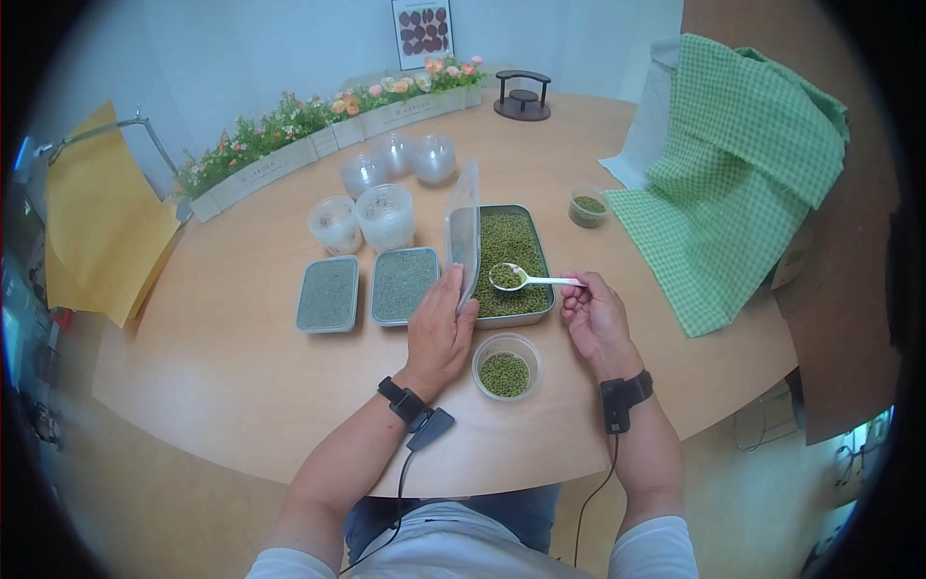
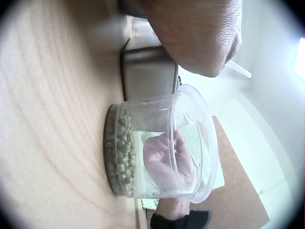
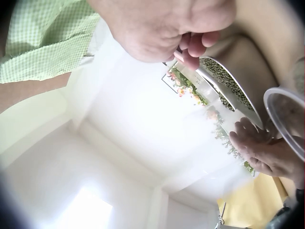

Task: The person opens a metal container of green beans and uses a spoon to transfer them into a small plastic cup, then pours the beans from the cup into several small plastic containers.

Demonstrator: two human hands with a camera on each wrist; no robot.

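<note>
My left hand (image 1: 442, 333) holds a clear lid (image 1: 463, 232) upright at the near left corner of a metal tray (image 1: 529, 318) of green beans (image 1: 509, 236), its thumb and fingers at the lid's lower edge. With thumb and fingers, my right hand (image 1: 596, 323) pinches the handle of a white spoon (image 1: 550, 281), whose bowl carries beans over the tray. Near me, a clear cup (image 1: 506, 368) stands upright, partly filled with beans; it also shows in the left wrist view (image 2: 190, 143), with my right hand seen through it.
Two lidded boxes (image 1: 327, 294) (image 1: 405, 286) stand left of the tray, with several clear containers (image 1: 386, 218) behind them. To the right are a small cup of beans (image 1: 586, 206) and a green checked cloth (image 1: 723, 183). A flower planter (image 1: 338, 133) lines the back.
</note>
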